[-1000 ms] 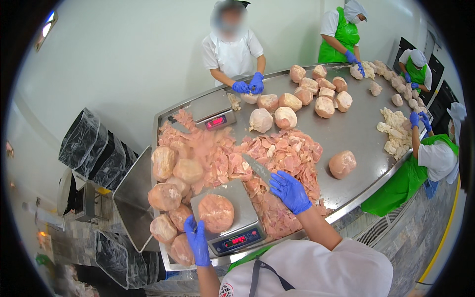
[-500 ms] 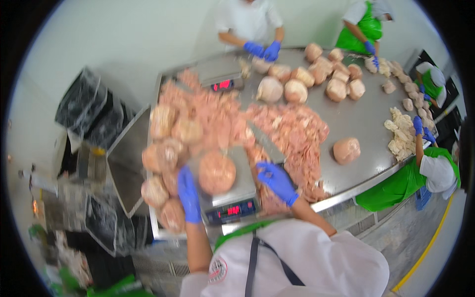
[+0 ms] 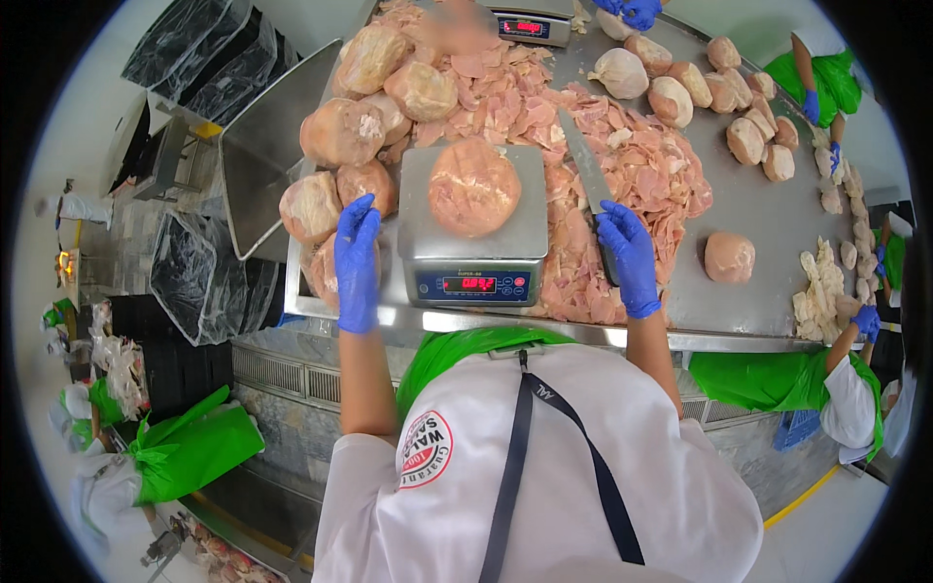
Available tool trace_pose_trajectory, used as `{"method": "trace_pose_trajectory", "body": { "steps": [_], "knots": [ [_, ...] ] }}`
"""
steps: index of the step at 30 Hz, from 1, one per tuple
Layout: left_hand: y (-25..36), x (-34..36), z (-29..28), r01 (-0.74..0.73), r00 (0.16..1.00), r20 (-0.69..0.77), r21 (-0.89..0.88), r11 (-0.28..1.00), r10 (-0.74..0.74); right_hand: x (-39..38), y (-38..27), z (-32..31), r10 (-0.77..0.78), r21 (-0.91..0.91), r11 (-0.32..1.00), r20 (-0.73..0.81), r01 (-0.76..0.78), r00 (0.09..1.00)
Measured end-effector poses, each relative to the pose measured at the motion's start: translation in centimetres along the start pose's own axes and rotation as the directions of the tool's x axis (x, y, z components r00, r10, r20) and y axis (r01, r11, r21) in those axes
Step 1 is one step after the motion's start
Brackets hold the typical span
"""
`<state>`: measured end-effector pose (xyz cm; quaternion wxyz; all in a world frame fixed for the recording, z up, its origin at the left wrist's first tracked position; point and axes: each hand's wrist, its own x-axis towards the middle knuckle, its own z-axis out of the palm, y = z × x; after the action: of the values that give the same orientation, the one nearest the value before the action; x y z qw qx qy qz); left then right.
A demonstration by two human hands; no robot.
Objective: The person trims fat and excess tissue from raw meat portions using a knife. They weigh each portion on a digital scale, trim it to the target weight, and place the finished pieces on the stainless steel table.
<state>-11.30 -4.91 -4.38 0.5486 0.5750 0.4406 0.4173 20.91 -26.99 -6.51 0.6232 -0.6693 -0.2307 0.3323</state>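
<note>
A round ball of pale pink raw meat (image 3: 475,188) rests on the steel platform of a digital scale (image 3: 530,233) with a lit red display. Left of the scale is my left hand (image 3: 358,267) in a blue glove, fingers stretched upward, holding nothing. It is beside several stacked meat balls (image 3: 342,131). My right hand (image 3: 630,257), also gloved in blue, has loosely bent fingers at the black handle of a knife (image 3: 583,160); no firm grip shows. The knife lies on a spread of thin meat trimmings (image 3: 646,160), its blade pointing away from me.
A second scale (image 3: 533,27) stands at the far side of the steel table (image 3: 695,301). More meat balls (image 3: 671,101) lie right of it, and a single ball (image 3: 729,257) sits nearer. A steel bin (image 3: 262,160) adjoins the left edge. Co-workers' gloved hands work at the far and right edges.
The view has shifted, bringing the scale and trimmings more squarely ahead. Both hands remain beside the scale. My right fingers now sit at the knife handle's right side instead of across it.
</note>
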Motion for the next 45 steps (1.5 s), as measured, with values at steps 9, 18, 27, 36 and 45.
{"method": "trace_pose_trajectory", "body": {
  "steps": [9,18,27,36,45],
  "knots": [
    [-1.7,-1.3,1.6,0.189,0.979,0.112,-0.221,0.957,-0.168,2.2,-2.1,5.3,-0.028,0.07,0.997,0.239,0.012,0.971],
    [-1.9,0.0,5.5,0.342,0.927,0.277,-0.344,0.875,-0.253,4.6,-0.2,13.1,-0.285,-0.133,0.917,0.438,0.375,0.853],
    [0.1,4.0,-0.2,0.398,0.911,0.327,-0.854,0.334,-0.25,7.5,-6.6,-0.4,-0.52,-0.381,0.758,0.137,0.529,0.843],
    [3.1,17.8,-14.0,-0.13,0.992,-0.109,-0.821,0.556,0.07,8.5,3.8,-35.5,0.058,-0.52,0.679,-0.666,-0.518,0.743],
    [1.6,12.2,5.3,0.15,0.924,0.375,-0.531,0.834,0.073,6.8,5.9,-29.9,0.353,-0.213,0.881,-0.296,-0.422,0.887]
  ]
}}
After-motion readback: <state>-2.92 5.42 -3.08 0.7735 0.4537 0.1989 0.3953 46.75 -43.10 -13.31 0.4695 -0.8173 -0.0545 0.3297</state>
